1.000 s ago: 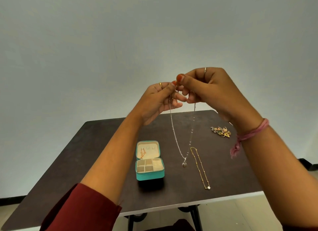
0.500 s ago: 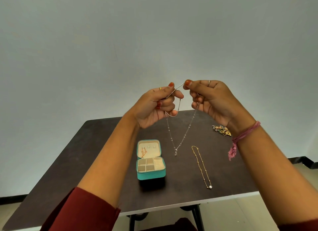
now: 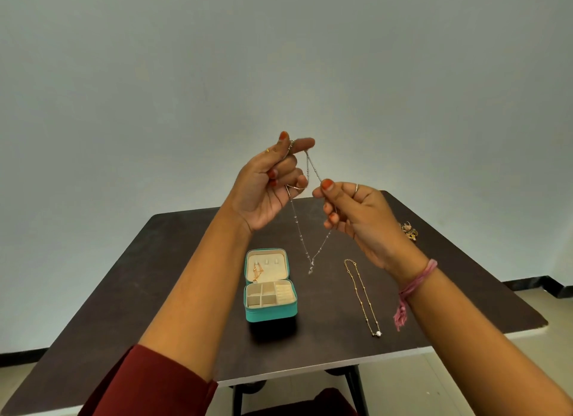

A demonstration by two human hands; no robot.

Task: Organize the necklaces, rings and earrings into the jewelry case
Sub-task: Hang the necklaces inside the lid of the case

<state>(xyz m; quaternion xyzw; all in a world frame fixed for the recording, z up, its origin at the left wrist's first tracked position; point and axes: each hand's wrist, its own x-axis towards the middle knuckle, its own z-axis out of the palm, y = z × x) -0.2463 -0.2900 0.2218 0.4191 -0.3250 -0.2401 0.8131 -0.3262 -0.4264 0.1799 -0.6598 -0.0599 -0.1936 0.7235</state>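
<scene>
A thin silver necklace (image 3: pixel 300 233) hangs in the air between my hands, its small pendant dangling just above the table. My left hand (image 3: pixel 269 183) pinches one end of the chain high up, with a loop of it gathered under the curled fingers. My right hand (image 3: pixel 353 211) pinches the chain lower and to the right. Below them the teal jewelry case (image 3: pixel 270 312) lies open on the dark table (image 3: pixel 173 291), a rose-gold necklace hanging in its lid. A gold necklace (image 3: pixel 362 296) lies stretched out right of the case. A small heap of rings and earrings (image 3: pixel 409 229) sits far right.
The table's front edge runs near my forearms, and its right corner lies beyond the gold necklace. A plain grey wall stands behind. Black table legs and a dark red seat show below the front edge.
My left hand has risen and my right hand has dropped, drawing the chain slantwise between them. The pendant still hangs a little above the table.
</scene>
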